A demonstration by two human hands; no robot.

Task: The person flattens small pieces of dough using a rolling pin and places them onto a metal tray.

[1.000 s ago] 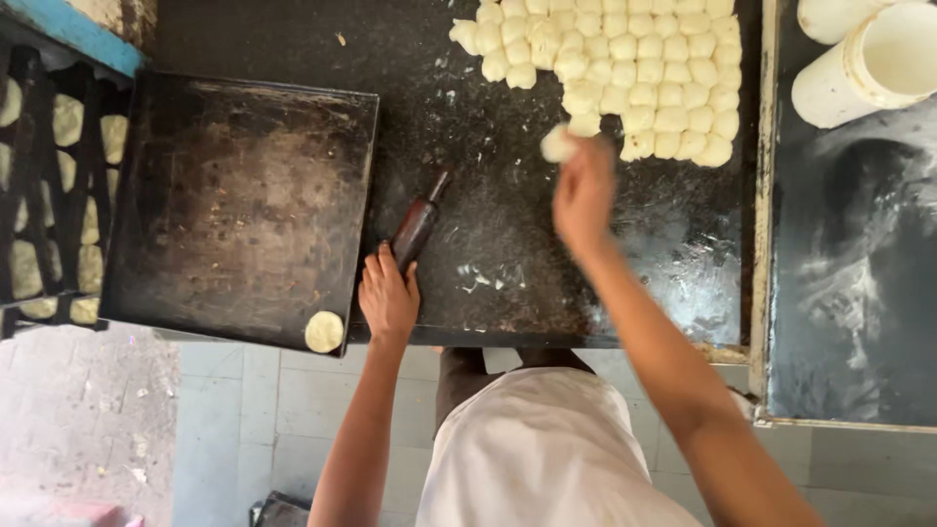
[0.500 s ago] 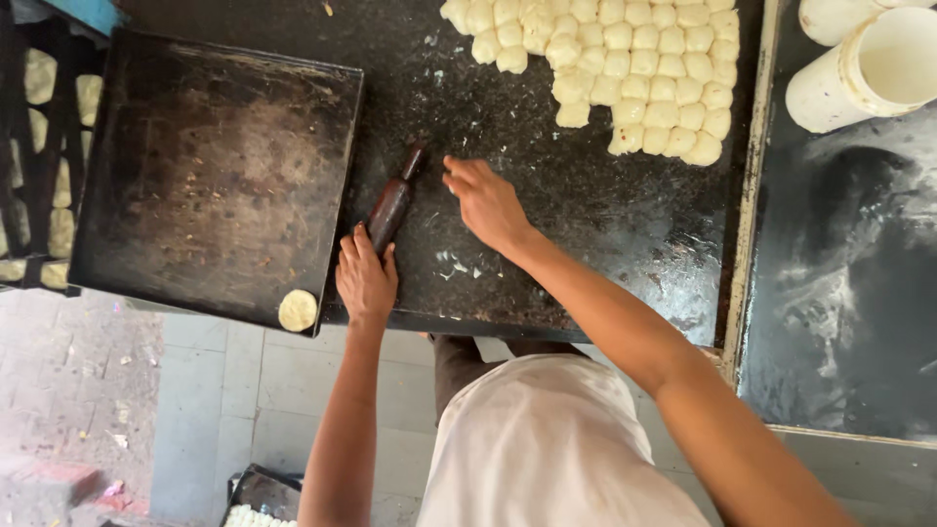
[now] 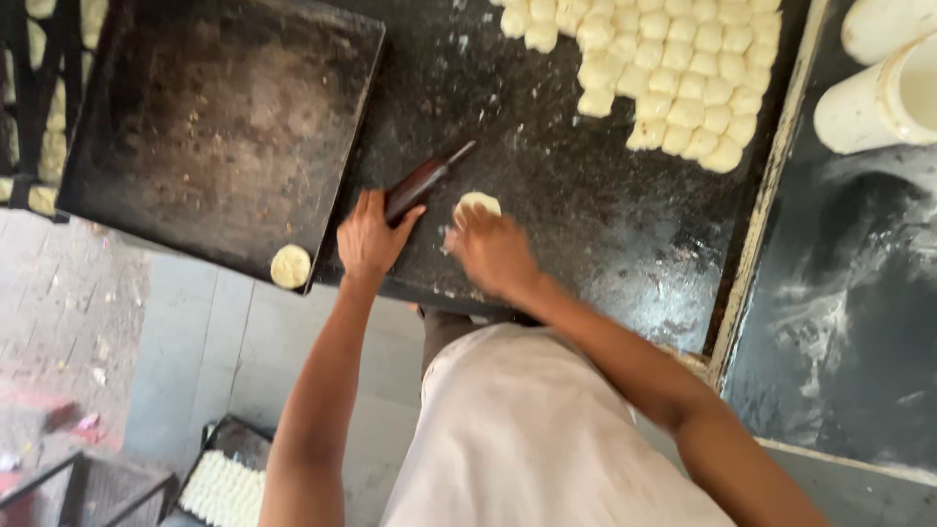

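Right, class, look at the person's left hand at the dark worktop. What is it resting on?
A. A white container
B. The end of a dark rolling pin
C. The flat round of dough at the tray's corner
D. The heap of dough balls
B: the left hand lies on the near end of the dark rolling pin, while the right hand presses a dough piece beside it on the worktop.

Cream dough balls (image 3: pixel 673 83); black worktop (image 3: pixel 586 195) (flour-dusted); dark reddish-brown rolling pin (image 3: pixel 422 182); white cups (image 3: pixel 883 93).
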